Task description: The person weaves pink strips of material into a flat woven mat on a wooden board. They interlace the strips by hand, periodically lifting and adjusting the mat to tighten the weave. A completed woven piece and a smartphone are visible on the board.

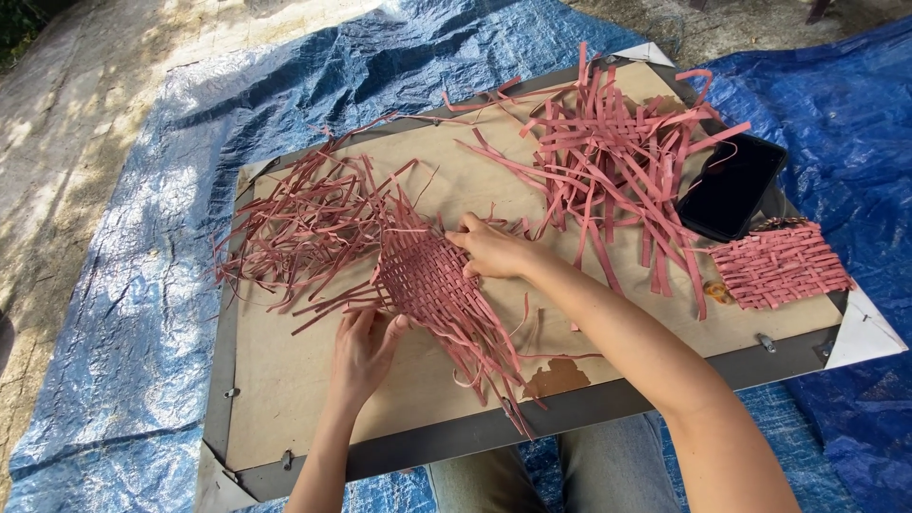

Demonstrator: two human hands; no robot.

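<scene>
Resting on a brown board [313, 399] laid over a blue tarp [142, 285], a half-woven mat of pink strips [432, 280] lies between both hands. The left hand [366, 347] pinches its lower left edge, while the right hand [494, 252] presses open fingers onto its upper right side. Loose pink strips [617, 161], a finished woven piece [779, 266] and a black phone [731, 185] lie farther right.

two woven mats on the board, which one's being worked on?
The centre mat: the left hand and right hand are both on it, with loose strips trailing from its edges. The small mat, at the right by the phone, lies untouched.
</scene>
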